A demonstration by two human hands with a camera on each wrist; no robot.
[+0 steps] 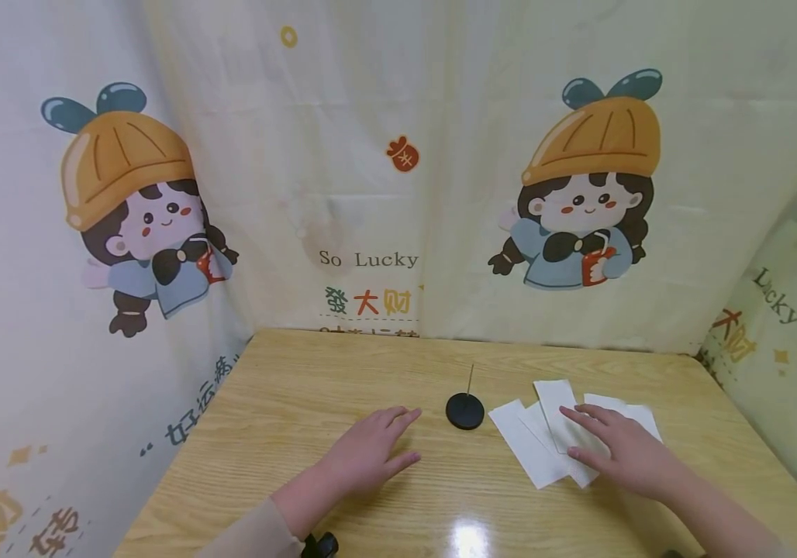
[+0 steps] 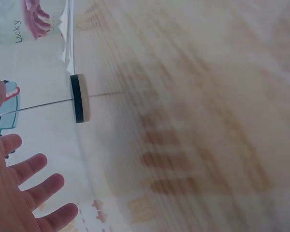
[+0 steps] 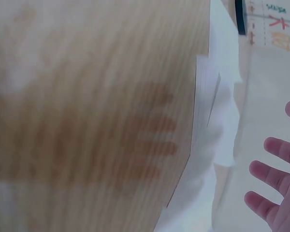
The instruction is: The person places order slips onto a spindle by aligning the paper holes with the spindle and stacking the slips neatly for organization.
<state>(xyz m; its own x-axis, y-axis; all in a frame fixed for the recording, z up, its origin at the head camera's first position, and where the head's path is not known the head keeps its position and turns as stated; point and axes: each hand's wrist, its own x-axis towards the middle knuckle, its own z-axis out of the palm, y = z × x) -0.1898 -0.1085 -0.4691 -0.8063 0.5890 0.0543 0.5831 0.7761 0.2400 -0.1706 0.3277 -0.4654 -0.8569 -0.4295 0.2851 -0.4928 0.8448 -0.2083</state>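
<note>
A black round base [image 1: 464, 412] with a thin upright metal rod [image 1: 470, 380] stands near the middle of the wooden table. My left hand [image 1: 369, 451] hovers to its left, fingers extended and nothing held. From the left wrist view, the base [image 2: 78, 99] appears sideways beyond the spread left fingers [image 2: 43, 188]. Several white paper pieces [image 1: 534, 453] lie overlapping right of the base. Over them my right hand [image 1: 629, 457] is held with fingers spread, covering part of the pile. The right wrist view shows the papers [image 3: 224, 116] apart from the right fingers [image 3: 270, 174].
The wooden table [image 1: 287, 403] is bordered by a printed curtain [image 1: 343, 170] at the back and both sides. A small black object [image 1: 325, 545] sits by the left sleeve. A bright light reflection shows at the table's front.
</note>
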